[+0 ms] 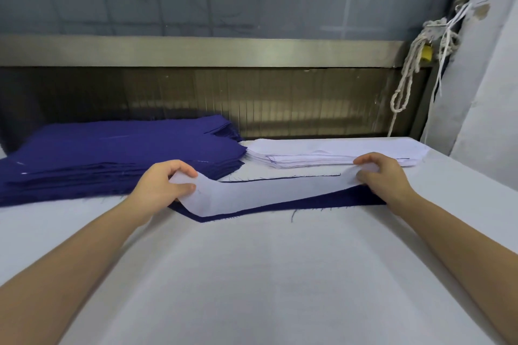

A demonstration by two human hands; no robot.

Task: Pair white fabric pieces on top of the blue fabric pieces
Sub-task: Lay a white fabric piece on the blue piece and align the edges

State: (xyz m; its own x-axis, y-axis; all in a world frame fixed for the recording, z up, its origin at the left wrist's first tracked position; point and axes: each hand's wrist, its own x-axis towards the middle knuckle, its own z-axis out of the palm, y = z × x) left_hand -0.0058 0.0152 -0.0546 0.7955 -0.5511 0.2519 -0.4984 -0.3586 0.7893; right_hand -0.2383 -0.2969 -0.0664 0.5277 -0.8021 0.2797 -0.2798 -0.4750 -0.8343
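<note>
A long white fabric piece [260,193] stretches between my hands over a single blue fabric piece [330,200] lying on the white table [266,274]. My left hand [161,183] pinches the white piece's left end. My right hand [385,173] pinches its right end. The blue piece shows along the front edge and at the back as a thin strip. A thick stack of blue fabric pieces [112,157] sits at the back left. A lower stack of white fabric pieces [333,152] lies at the back right, just beyond my right hand.
A metal-framed wall panel [224,53] runs behind the table. White cords [414,64] hang knotted at the back right, beside a pale draped sheet [487,78]. The table's near half is bare white cloth.
</note>
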